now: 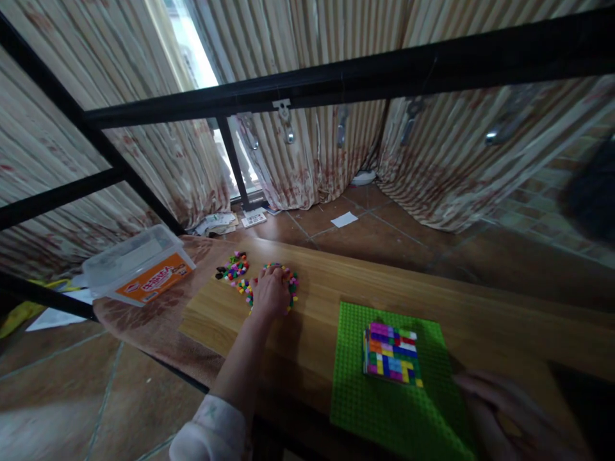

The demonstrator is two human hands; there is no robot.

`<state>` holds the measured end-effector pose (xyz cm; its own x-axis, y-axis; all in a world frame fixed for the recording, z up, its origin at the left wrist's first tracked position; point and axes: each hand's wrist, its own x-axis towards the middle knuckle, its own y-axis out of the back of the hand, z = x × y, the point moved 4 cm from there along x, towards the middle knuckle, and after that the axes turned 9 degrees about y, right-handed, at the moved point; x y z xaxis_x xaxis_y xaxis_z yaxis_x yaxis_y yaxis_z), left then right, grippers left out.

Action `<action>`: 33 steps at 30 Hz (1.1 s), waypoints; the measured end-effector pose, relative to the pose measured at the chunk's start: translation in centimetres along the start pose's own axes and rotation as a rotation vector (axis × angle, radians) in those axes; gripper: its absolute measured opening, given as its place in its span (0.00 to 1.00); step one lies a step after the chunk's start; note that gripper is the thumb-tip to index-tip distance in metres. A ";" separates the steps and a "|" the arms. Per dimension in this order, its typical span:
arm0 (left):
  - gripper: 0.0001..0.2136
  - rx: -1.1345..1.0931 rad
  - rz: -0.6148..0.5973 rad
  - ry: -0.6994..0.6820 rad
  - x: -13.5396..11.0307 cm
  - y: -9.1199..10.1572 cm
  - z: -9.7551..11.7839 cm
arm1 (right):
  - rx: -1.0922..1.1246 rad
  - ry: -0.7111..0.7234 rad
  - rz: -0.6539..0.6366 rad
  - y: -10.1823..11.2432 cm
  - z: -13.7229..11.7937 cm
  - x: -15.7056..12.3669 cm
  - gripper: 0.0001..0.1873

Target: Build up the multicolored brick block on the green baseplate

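Observation:
My left hand [273, 291] reaches down into a pile of small mixed-colour toy bricks [292, 282] on the wooden board; its fingertips are hidden among them. A smaller heap of bricks [235, 266], with a few dark pieces, lies just left of it. On a green studded baseplate [348, 384] stands a low block built of many-coloured bricks [391, 352], with an uneven top. My right hand [509, 410] is dim and blurred beside the baseplate's right edge, its fingers pointing towards the plate. Whether it holds anything cannot be made out.
Left of the board [327, 275], a clear plastic box [139, 262] with an orange label rests on a brownish cloth [129, 326]. A black metal rail [307, 93] crosses beyond it, before striped curtains [307, 166]. Papers [344, 219] lie on the tiled floor.

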<state>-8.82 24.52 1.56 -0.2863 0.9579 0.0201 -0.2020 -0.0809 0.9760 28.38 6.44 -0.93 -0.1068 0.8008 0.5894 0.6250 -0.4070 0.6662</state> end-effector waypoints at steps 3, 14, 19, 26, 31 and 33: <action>0.11 0.042 0.018 -0.027 0.0 0.1 -0.1 | -0.017 -0.055 0.019 0.6 -1.1 1.8 0.15; 0.12 0.089 0.092 -0.091 -1.0 1.1 1.4 | 0.033 -0.085 0.100 0.7 -1.6 3.4 0.09; 0.11 -0.078 0.164 -0.086 -1.1 2.3 1.2 | 0.063 -0.105 0.108 0.7 -1.3 3.6 0.09; 0.10 -1.317 -0.154 -0.063 -7.7 4.0 6.9 | 0.189 -0.162 0.233 1.4 -3.4 5.0 0.05; 0.10 -1.631 -0.821 0.030 -16.4 2.6 13.1 | 0.371 -0.051 0.153 2.7 -6.8 5.7 0.14; 0.09 -1.657 -0.932 0.059 -18.1 2.3 13.9 | 0.452 -0.010 0.100 3.3 -8.0 5.7 0.18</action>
<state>8.87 10.85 6.43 0.4082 0.8402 -0.3569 -0.8473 0.2033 -0.4906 23.67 6.16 8.31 -0.0228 0.7722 0.6350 0.9066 -0.2517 0.3387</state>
